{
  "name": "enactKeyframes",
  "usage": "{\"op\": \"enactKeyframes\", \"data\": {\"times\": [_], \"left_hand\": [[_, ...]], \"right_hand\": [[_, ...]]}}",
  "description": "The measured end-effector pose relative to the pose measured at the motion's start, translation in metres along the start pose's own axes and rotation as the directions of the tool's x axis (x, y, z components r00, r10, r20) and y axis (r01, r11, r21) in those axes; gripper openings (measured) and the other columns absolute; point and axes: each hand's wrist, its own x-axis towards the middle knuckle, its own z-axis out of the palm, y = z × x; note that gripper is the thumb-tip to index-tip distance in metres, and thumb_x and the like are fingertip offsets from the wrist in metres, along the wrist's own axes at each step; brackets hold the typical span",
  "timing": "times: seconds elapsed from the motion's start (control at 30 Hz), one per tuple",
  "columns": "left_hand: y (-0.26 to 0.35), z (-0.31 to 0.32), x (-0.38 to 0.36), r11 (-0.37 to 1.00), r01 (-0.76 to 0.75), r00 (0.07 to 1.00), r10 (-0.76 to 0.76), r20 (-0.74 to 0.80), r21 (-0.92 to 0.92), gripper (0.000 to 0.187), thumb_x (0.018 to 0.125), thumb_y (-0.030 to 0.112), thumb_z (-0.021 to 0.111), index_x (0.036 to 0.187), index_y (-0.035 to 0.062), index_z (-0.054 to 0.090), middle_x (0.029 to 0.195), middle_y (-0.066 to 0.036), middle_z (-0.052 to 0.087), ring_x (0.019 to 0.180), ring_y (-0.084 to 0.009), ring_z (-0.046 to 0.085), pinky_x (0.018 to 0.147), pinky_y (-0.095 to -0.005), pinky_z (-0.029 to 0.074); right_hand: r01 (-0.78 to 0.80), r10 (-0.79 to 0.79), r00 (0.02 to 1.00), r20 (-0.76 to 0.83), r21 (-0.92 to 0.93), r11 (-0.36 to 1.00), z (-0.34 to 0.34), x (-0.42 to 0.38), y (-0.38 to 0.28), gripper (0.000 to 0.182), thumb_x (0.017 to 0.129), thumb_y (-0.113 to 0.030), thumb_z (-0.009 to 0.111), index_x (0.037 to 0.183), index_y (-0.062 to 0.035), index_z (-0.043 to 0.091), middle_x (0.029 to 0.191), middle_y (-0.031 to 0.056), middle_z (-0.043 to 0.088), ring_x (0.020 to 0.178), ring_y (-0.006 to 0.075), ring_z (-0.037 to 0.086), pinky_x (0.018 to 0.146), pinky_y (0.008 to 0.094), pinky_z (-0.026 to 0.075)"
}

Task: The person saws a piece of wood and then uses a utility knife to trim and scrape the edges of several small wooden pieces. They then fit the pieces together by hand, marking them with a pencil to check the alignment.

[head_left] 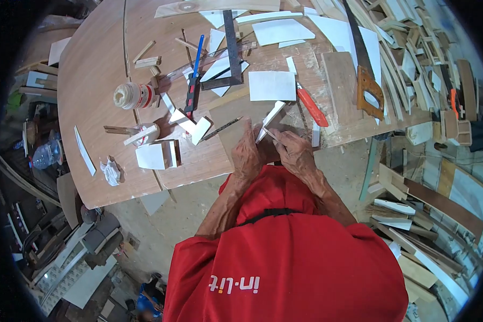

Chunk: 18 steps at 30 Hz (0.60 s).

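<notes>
At the near edge of the table, my left hand point(246, 155) is closed beside the lower end of a narrow white strip point(272, 119), its fingers against it and the thumb side partly hidden. My right hand point(295, 153) pinches a short thin stick point(269, 132), whose tip meets the strip. A white rectangular piece point(272, 86) lies just beyond the strip. To its right is a red-handled utility knife point(312, 107). A pencil-like dark stick point(221, 129) lies left of my left hand.
A hand saw point(369, 92) and a try square point(232, 53) lie farther back. On the left stand an open jar point(134, 96) and a small pot point(145, 134) with a brush. A small white block point(156, 155) sits near the front edge. Wood offcuts point(413, 59) crowd the right side.
</notes>
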Motion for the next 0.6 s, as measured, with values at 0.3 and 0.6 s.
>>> {"op": "enactKeyframes", "data": {"times": [0.3,0.6], "left_hand": [[-0.0012,0.0029,-0.0038,1.0,-0.006,1.0,0.006,0.005,0.026,0.074,0.079,0.005,0.064,0.141,-0.0025,0.024,0.126,-0.011,0.061,0.096,-0.0302,0.067,0.077,-0.0368,0.054],[0.0053,0.0027,0.0007,0.998,0.065,0.992,-0.063,0.11,-0.011,0.061,0.073,0.002,0.067,0.13,-0.002,0.044,0.121,-0.02,0.059,0.102,-0.0369,0.061,0.088,-0.0424,0.05]], "right_hand": [[-0.01,0.01,1.0,0.014,0.02,1.0,-0.0004,-0.0016,0.0018,0.025,0.086,-0.004,0.058,0.11,-0.0051,0.062,0.082,0.0135,0.06,0.073,0.0318,0.061,0.062,0.0416,0.05],[0.006,-0.006,1.0,0.006,0.001,1.0,-0.0034,-0.003,-0.0022,0.027,0.084,-0.003,0.059,0.11,-0.0031,0.062,0.081,0.0134,0.059,0.073,0.0316,0.06,0.063,0.0414,0.049]]}}
